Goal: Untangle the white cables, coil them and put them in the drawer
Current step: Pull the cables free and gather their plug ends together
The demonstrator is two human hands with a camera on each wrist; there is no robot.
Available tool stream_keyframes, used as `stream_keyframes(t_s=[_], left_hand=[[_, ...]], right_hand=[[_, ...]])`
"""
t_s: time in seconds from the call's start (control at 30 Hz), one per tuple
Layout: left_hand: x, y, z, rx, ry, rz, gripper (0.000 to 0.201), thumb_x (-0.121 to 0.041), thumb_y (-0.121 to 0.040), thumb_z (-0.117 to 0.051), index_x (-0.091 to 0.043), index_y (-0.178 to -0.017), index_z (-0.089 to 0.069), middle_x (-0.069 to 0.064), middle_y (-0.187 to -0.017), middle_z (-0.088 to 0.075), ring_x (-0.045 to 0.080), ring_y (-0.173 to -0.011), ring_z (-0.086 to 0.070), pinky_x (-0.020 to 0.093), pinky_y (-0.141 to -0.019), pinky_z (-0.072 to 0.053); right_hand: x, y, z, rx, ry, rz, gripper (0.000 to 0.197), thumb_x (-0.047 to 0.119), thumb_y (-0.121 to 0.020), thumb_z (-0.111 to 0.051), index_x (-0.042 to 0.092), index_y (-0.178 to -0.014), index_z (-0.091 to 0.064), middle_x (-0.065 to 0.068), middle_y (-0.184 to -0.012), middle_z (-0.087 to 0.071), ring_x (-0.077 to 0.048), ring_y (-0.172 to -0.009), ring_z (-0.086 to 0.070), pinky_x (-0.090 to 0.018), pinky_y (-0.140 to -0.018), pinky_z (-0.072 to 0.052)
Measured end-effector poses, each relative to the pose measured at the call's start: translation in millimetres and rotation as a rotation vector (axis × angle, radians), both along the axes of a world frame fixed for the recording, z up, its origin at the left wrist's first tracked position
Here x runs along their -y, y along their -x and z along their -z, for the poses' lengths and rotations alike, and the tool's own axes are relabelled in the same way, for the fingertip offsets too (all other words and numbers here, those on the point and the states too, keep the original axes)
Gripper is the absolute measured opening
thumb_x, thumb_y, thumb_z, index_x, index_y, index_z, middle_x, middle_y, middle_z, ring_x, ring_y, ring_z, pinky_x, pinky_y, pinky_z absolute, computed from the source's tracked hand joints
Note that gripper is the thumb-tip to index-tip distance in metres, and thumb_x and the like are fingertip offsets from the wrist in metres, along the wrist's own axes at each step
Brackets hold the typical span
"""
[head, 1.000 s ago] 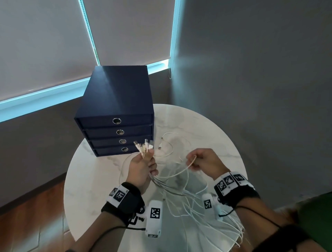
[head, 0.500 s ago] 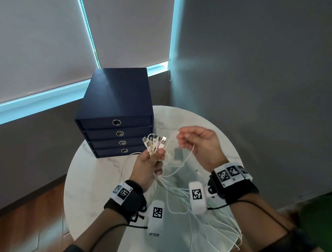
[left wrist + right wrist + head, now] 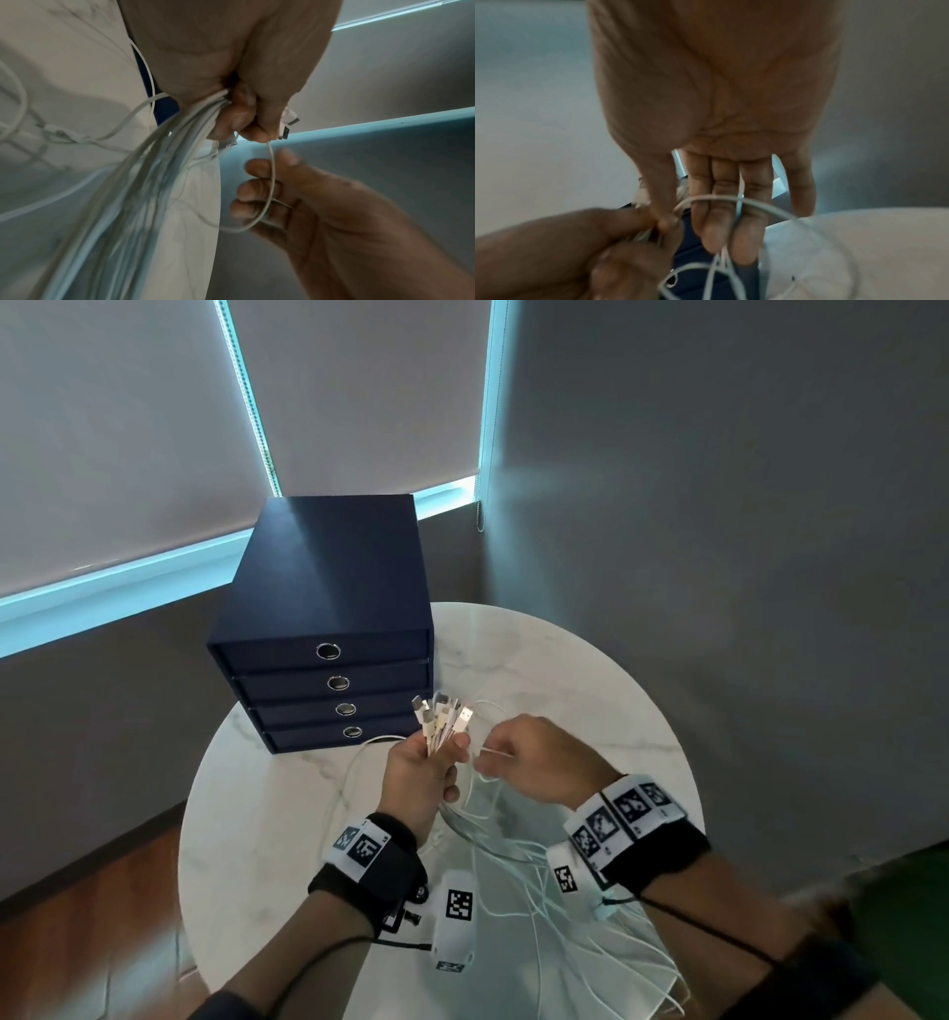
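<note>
We see no readable writing, only coded wristband tags [image 3: 361,848]. Left grip [image 3: 418,778] clenches the white cables [image 3: 441,726] above the bench [image 3: 257,814]; right grip [image 3: 539,762] pinches one strand near the drawer unit [image 3: 328,588].

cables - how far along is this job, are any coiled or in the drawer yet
Early. Done: the left hand grips the cables in one bunch, plugs lined up above the fist. In hand: the right hand has one loop over its fingers. Left: the strands trail loose across the table, none coiled, and all four drawers are shut.
</note>
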State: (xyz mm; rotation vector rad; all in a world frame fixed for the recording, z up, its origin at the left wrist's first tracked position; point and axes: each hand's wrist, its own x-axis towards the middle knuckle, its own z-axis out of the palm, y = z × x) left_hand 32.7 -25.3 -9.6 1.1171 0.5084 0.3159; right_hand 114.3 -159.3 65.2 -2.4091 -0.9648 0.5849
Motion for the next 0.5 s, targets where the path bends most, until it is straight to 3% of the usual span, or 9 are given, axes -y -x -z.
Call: stream_keyframes(t_s=[0.07,0.17,0.3,0.43,0.5], left_hand=[[1,0,-3,0.009,0.011,0.016,0.008,-0.008,-0.094,-0.064,-0.009,-0.086,-0.061,0.003,-0.068,-0.058,0.010,-0.045,-0.031,0.023,-0.043,-0.031],[-5,5,-3,0.034,0.074,0.002,0.006,-0.009,-0.093,-0.063,-0.008,-0.090,-0.059,0.001,-0.070,-0.057,0.009,-0.045,-0.030,0.023,-0.043,-0.029],[-11,9,2,0.033,0.103,0.016,0.006,-0.011,-0.093,-0.064,-0.008,-0.091,-0.060,0.000,-0.072,-0.059,0.007,-0.044,-0.030,0.022,-0.042,-0.029],[-17,11,11,-0.040,0.166,-0.030,0.005,-0.011,-0.092,-0.067,-0.010,-0.092,-0.062,0.000,-0.072,-0.058,0.007,-0.045,-0.031,0.021,-0.041,-0.030],[-20,16,18,-0.062,0.216,-0.050,0.005,-0.012,-0.092,-0.067,-0.011,-0.089,-0.063,0.001,-0.073,-0.058,0.007,-0.045,-0.032,0.020,-0.040,-0.029]], right_hand=[[-8,3,6,-0.007,-0.069,-0.008,0.024,0.025,-0.092,-0.056,0.017,-0.074,-0.069,0.003,-0.073,-0.067,-0.012,-0.064,-0.059,-0.030,-0.062,-0.047],[-5,-13,9,-0.117,-0.342,0.120,0.030,0.016,-0.096,-0.053,0.016,-0.072,-0.070,0.011,-0.066,-0.064,-0.007,-0.051,-0.050,-0.025,-0.056,-0.042],[6,-42,-5,-0.122,-0.620,0.332,0.036,0.008,-0.093,-0.051,0.020,-0.063,-0.067,0.016,-0.063,-0.063,-0.005,-0.052,-0.046,-0.028,-0.062,-0.040],[15,-61,-39,-0.273,-1.057,0.656,0.035,-0.002,-0.095,-0.045,0.013,-0.068,-0.059,0.000,-0.063,-0.055,-0.007,-0.043,-0.035,-0.022,-0.046,-0.034],[31,-76,-56,-0.339,-1.214,0.745,0.028,0.003,-0.098,-0.045,0.012,-0.073,-0.056,0.003,-0.052,-0.048,-0.009,-0.041,-0.031,-0.021,-0.045,-0.031]])
